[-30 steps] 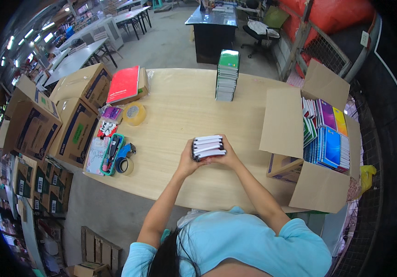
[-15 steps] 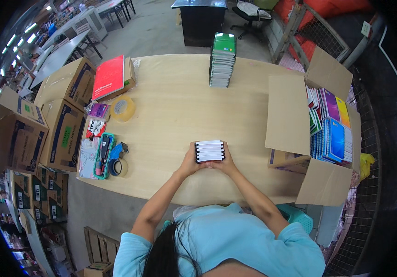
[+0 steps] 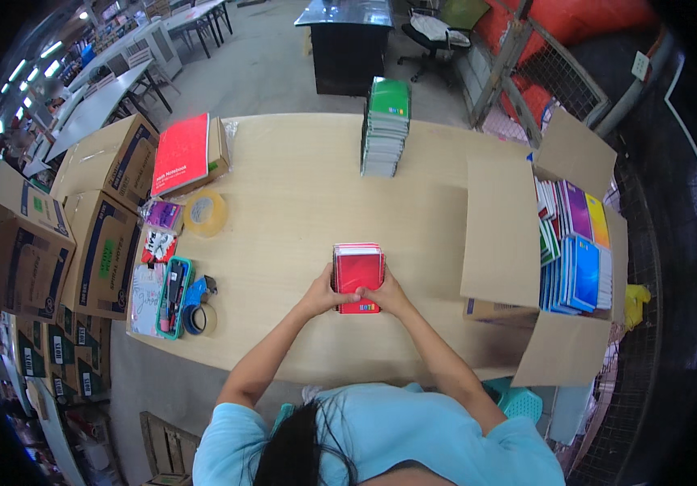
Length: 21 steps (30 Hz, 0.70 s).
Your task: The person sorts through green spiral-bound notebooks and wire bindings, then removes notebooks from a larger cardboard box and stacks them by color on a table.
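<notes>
A person in a light-blue top (image 3: 413,429) grips a stack of red notebooks (image 3: 361,274) above the near part of a pale wooden tabletop (image 3: 284,170), toward its 6 o'clock edge. The left hand (image 3: 320,296) clasps the stack at its 9 o'clock side, the right hand (image 3: 391,293) at 3 o'clock. Both thumbs lie over the uppermost red cover, low on its face, while the other fingers press the sides and curl out of sight beneath; whether the stack's underside touches the wood cannot be told. Several layers of cover and page edges show at its 12 o'clock end.

Taking the held stack as the dial's centre, a tall stack of green-topped notebooks (image 3: 386,130) stands near 12 o'clock. At 3 o'clock an open carton (image 3: 501,231) carries blue notebooks (image 3: 579,271) among other colors. A red book (image 3: 182,154) lies at 10 o'clock, with a roll of clear tape (image 3: 205,212) between it and 9, where a teal tray (image 3: 168,334) sits beside a blue tape dispenser (image 3: 200,304).

Good handling here would seem to ask for even pressure from both sides, edges kept flush, and thumbs light enough that the glossy cover neither creases nor slides.
</notes>
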{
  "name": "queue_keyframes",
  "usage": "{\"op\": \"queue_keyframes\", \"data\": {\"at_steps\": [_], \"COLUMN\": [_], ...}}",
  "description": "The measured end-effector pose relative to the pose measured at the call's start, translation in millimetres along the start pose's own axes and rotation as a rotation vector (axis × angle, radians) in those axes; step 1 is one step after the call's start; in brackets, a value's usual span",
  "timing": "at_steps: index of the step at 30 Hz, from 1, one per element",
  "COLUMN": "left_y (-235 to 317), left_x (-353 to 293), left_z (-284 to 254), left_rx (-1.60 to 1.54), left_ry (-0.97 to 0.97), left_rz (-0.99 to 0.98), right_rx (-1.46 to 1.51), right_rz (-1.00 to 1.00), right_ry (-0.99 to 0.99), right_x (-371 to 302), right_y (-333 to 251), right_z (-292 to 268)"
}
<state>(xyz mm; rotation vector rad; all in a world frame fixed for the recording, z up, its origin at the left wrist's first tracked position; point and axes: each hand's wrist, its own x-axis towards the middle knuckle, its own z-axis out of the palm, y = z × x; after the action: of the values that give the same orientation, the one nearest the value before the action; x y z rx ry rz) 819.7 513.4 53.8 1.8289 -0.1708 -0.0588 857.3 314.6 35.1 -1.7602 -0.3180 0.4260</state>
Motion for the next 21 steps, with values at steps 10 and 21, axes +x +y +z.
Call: {"op": "queue_keyframes", "data": {"at_steps": [10,21], "left_y": [-24.8,-84.4], "left_x": [237.1,353.0], "left_z": [-147.4,-151.8], "left_rx": [-0.323,-0.063], "left_ry": [0.161,0.074], "left_rz": [-0.501,-0.638], "right_rx": [-0.943,-0.985], "right_rz": [-0.011,-0.047], "right_ry": [0.198,0.171], "right_x": [-8.5,-9.9], "right_y": [51.6,47.8], "right_z": [-24.0,-30.5]}}
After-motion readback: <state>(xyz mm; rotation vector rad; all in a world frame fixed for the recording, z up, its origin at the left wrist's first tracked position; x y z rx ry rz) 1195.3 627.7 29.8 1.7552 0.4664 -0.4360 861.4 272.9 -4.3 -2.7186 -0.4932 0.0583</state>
